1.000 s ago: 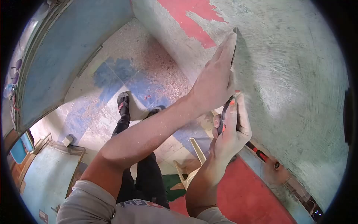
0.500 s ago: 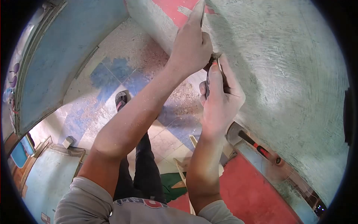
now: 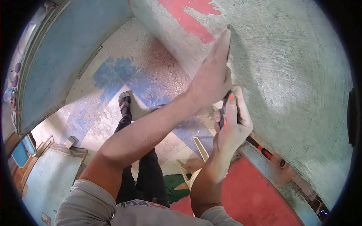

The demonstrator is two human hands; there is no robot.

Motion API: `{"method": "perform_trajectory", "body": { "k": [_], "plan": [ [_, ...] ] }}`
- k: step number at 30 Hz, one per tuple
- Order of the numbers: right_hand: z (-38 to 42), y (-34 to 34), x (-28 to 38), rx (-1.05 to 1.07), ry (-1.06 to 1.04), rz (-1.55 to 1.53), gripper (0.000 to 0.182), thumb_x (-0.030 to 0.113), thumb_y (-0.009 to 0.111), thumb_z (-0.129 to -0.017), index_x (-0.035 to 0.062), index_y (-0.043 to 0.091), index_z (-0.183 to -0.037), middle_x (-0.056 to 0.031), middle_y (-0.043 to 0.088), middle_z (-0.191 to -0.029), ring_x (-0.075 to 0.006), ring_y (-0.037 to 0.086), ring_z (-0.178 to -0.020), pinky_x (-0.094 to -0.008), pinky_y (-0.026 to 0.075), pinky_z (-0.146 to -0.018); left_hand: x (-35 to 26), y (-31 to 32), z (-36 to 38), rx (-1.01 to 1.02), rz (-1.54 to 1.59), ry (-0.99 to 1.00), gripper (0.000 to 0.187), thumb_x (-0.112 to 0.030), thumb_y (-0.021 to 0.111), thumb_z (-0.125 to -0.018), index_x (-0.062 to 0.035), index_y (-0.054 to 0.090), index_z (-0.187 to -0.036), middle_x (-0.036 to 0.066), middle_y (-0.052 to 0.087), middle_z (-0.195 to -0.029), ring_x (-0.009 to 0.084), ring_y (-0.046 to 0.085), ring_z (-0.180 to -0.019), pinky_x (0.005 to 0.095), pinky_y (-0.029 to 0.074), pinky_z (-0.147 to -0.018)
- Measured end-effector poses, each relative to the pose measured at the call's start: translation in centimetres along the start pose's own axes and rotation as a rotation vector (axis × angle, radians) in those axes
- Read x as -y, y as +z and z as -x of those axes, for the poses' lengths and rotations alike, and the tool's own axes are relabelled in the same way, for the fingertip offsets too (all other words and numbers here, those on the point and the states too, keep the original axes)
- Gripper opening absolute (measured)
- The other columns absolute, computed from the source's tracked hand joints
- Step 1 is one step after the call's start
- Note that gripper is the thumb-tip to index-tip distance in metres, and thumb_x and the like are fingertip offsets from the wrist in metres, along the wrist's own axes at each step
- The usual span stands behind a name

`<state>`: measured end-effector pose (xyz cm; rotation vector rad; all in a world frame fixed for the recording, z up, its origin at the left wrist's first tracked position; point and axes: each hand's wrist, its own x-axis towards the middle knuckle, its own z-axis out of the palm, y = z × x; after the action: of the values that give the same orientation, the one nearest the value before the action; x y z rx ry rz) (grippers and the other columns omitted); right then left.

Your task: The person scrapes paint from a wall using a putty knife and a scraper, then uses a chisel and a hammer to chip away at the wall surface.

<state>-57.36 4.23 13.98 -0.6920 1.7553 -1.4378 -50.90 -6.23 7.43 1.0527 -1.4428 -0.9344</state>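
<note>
My right hand is closed around the dark handle of a scraper with orange marks. My left hand lies farther along the same tool, its index finger stretched forward and its other fingers curled. A dark edge shows at that fingertip, against the wall; most of the blade is hidden by the hand. The wall is rough grey-green with streaks, and a pink patch with ragged edges lies above and left of the fingertip. Pale dust coats both hands and forearms.
Debris and dust cover the blue and white floor tiles below. A red-and-black handled tool lies at the wall's base, beside a red surface. A cream plastic piece of furniture stands near my legs. A blue panel rises at left.
Both hands have moved down and to the right across the wall with the scraper. More of the pink patch shows, and my right hand now covers part of the red-and-black tool.
</note>
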Motion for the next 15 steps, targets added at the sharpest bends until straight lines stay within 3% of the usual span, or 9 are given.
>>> {"method": "perform_trajectory", "body": {
  "k": [2,4,6,7,9,10,13,14,15],
  "plan": [
    [0.0,0.2,0.4,-0.026,0.031,0.021,0.033,0.004,0.067,-0.101,-0.0026,0.069,-0.133,-0.0052,0.070,-0.089,-0.0038,0.051,-0.058,-0.0177,0.038,-0.048,0.0,0.5,0.4,-0.015,0.005,0.027,0.080,0.006,0.043,-0.085,0.0029,0.023,-0.162,0.038,0.045,-0.148,0.0476,0.051,-0.137,0.0467,0.041,-0.117],
    [-1.3,2.1,0.8,0.022,0.050,-0.027,0.032,0.003,0.067,-0.101,-0.0036,0.069,-0.132,-0.0065,0.072,-0.092,-0.0039,0.051,-0.059,-0.0184,0.038,-0.048,-0.9,-2.6,-2.4,0.151,0.108,-0.299,0.080,0.007,0.046,-0.085,0.0070,0.019,-0.161,0.036,0.034,-0.158,0.0465,0.039,-0.146,0.0474,0.036,-0.121],
    [-2.8,3.1,-0.4,0.096,0.034,-0.055,0.032,0.004,0.068,-0.101,-0.0063,0.068,-0.131,-0.0099,0.074,-0.098,-0.0041,0.052,-0.059,-0.0191,0.039,-0.050,-0.7,-3.1,-3.1,0.196,0.144,-0.414,0.081,0.007,0.047,-0.084,0.0088,0.018,-0.160,0.035,0.031,-0.161,0.0467,0.036,-0.149,0.0483,0.034,-0.123],
    [-2.6,2.7,-0.6,0.097,-0.009,-0.035,0.032,0.004,0.068,-0.101,-0.0067,0.067,-0.132,-0.0098,0.074,-0.098,-0.0041,0.052,-0.060,-0.0190,0.039,-0.050,-0.1,-2.8,-2.9,0.158,0.125,-0.355,0.080,0.007,0.047,-0.084,0.0085,0.019,-0.160,0.035,0.034,-0.159,0.0474,0.038,-0.148,0.0489,0.034,-0.122],
    [-1.6,1.7,-0.4,0.101,-0.093,-0.005,0.034,0.006,0.068,-0.101,-0.0077,0.067,-0.132,-0.0098,0.074,-0.097,-0.0040,0.053,-0.060,-0.0190,0.039,-0.050,0.8,-1.9,-2.1,0.041,-0.020,-0.137,0.078,0.006,0.045,-0.086,0.0064,0.021,-0.160,0.033,0.048,-0.138,0.0451,0.051,-0.127,0.0472,0.043,-0.111],
    [-0.6,1.0,0.3,0.070,-0.051,0.008,0.035,0.007,0.068,-0.102,-0.0083,0.065,-0.134,-0.0089,0.073,-0.095,-0.0040,0.052,-0.060,-0.0189,0.039,-0.050,0.1,-0.8,-1.1,-0.039,-0.143,0.019,0.076,0.005,0.044,-0.088,0.0047,0.023,-0.161,0.030,0.059,-0.118,0.0422,0.062,-0.108,0.0449,0.050,-0.102],
    [-0.3,1.0,0.9,0.064,-0.033,0.011,0.036,0.006,0.068,-0.102,-0.0080,0.065,-0.135,-0.0099,0.073,-0.095,-0.0041,0.052,-0.060,-0.0187,0.039,-0.050,-0.4,-1.0,-1.3,-0.060,-0.157,0.023,0.075,0.005,0.043,-0.089,0.0032,0.024,-0.162,0.030,0.064,-0.113,0.0415,0.066,-0.105,0.0431,0.052,-0.100],
    [-1.1,2.0,0.5,0.048,-0.024,0.004,0.034,0.008,0.068,-0.102,-0.0073,0.067,-0.132,-0.0039,0.066,-0.082,-0.0040,0.050,-0.057,-0.0185,0.035,-0.047,0.0,-2.0,-2.2,0.001,-0.056,-0.128,0.077,0.006,0.043,-0.088,0.0030,0.023,-0.162,0.033,0.059,-0.127,0.0438,0.060,-0.120,0.0437,0.046,-0.108],
    [-1.5,2.5,0.5,0.058,-0.013,0.017,0.034,0.008,0.067,-0.102,-0.0067,0.067,-0.133,-0.0052,0.067,-0.084,-0.0042,0.050,-0.058,-0.0185,0.036,-0.048,0.0,-2.3,-2.6,0.032,0.006,-0.192,0.078,0.006,0.043,-0.088,0.0031,0.023,-0.162,0.034,0.053,-0.137,0.0445,0.056,-0.129,0.0438,0.043,-0.112]
  ]
}}
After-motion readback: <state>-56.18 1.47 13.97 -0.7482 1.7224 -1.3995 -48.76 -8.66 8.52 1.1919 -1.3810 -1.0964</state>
